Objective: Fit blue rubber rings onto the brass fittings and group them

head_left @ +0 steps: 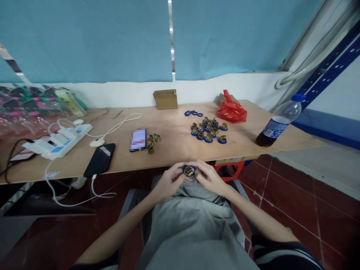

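Observation:
Between my two hands, above my lap and just off the table's front edge, is a round brass-coloured metal piece with a blue ring (189, 171) around it. The fingers of my left hand (172, 179) grip its left side. My right hand (210, 177) pinches it from the right. On the table ahead lies a pile of similar brass pieces with blue rings (208, 129). Several brass pieces without rings (151, 144) sit beside a lit phone (138, 139). A few loose blue rings (193, 113) lie behind the pile.
A cola bottle (281, 119) stands at the table's right, near a red plastic bag (232, 110). At the back is a cardboard box (165, 99). On the left are a black phone (100, 159) on a cable, a white power strip (66, 140) and several clear bottles (33, 116).

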A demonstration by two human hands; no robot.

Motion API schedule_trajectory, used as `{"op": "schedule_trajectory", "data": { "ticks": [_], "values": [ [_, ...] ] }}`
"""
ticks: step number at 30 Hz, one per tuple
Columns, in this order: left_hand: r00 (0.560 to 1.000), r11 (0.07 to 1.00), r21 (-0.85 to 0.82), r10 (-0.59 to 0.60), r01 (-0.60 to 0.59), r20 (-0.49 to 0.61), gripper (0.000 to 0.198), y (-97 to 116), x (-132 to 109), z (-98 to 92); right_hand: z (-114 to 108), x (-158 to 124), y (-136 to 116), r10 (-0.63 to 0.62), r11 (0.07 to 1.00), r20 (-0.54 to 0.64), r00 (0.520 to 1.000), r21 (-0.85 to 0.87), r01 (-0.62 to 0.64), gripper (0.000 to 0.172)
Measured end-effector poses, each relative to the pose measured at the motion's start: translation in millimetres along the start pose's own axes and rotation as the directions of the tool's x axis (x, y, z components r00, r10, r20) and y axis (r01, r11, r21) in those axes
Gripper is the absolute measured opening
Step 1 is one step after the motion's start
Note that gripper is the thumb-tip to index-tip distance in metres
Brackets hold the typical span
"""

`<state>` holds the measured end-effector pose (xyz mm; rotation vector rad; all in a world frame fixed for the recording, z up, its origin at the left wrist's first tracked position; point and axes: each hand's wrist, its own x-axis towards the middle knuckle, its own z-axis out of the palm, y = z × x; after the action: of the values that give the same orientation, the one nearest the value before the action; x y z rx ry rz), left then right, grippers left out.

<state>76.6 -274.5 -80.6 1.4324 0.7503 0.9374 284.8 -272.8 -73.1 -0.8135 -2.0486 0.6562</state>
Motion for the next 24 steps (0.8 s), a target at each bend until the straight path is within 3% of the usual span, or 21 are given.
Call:
{"op": "schedule_trajectory", "data": {
  "ticks": [13, 24],
  "values": [
    [0.994, 0.994, 0.002, -0.108, 0.108, -0.006, 0.034, 0, 25, -14.2, -1, 16, 27, 0.131, 0.987, -0.003, 0.991, 0.094, -0.13, 0.03],
    [0.995, 0.994, 0.067, -0.082, 0.085, -0.049, 0.026, -10, 33, -23.9, 0, 26, 36, 0.131, 0.988, -0.005, 0.991, 0.082, -0.13, 0.024]
  ]
}}
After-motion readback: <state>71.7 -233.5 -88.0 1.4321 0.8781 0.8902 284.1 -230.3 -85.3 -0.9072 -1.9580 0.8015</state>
